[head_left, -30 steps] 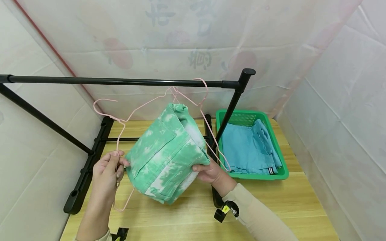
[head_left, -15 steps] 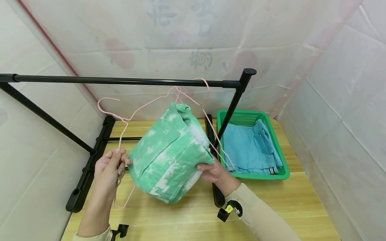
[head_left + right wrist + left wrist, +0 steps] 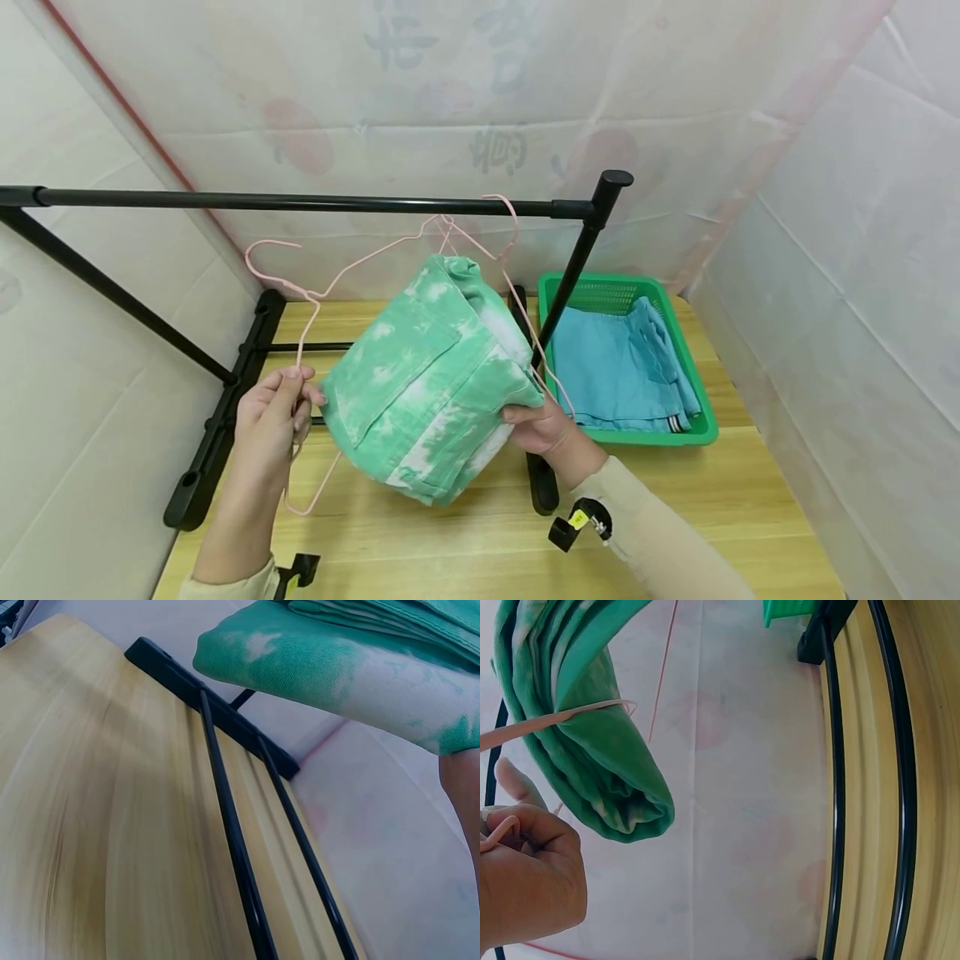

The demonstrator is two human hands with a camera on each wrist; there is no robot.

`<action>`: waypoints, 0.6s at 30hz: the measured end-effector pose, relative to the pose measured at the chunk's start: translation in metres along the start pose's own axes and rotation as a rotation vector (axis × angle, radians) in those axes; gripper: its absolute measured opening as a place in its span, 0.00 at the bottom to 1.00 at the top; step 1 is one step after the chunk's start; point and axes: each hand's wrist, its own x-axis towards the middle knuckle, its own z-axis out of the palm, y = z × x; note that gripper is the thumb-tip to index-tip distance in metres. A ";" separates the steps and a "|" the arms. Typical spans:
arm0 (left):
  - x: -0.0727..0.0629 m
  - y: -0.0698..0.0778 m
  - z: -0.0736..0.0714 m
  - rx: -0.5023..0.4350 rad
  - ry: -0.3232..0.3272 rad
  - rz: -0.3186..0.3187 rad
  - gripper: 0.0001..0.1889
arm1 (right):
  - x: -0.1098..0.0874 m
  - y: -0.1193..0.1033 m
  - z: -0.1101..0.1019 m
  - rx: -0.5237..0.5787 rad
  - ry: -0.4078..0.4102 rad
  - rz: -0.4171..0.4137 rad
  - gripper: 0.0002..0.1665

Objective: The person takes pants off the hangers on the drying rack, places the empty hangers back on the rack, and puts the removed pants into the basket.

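Note:
In the head view a folded green-and-white tie-dye denim garment (image 3: 427, 375) is held up under a black rail. My left hand (image 3: 270, 408) pinches the side wire of a pink clothes hanger (image 3: 316, 297), whose hook points up and left, off the rail. The left wrist view shows that hanger's wire crossing the folded layers (image 3: 592, 757). At the garment's lower right corner my right hand (image 3: 543, 425) grips it, thumb in front and the other fingers hidden behind. The right wrist view has the garment's underside (image 3: 345, 682) at the top.
A second pink hanger (image 3: 515, 221) hangs from the black rail (image 3: 300, 201) on the right. Behind the rack's right post stands a green basket (image 3: 684, 358) with blue folded clothes (image 3: 607, 367). The rack's left foot (image 3: 197, 467) lies on the wooden table (image 3: 480, 550).
Both hands, the garment and the held hanger have shifted slightly right. The grip of each hand is the same.

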 end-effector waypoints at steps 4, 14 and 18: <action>0.001 0.000 -0.001 0.000 -0.002 -0.005 0.15 | -0.001 -0.002 0.001 -0.008 -0.004 0.012 0.19; 0.003 0.000 -0.003 0.003 0.006 0.003 0.14 | -0.008 -0.005 0.002 0.004 -0.042 0.024 0.17; 0.003 0.001 -0.005 0.031 -0.006 0.017 0.13 | -0.011 -0.003 -0.002 0.061 -0.054 0.005 0.17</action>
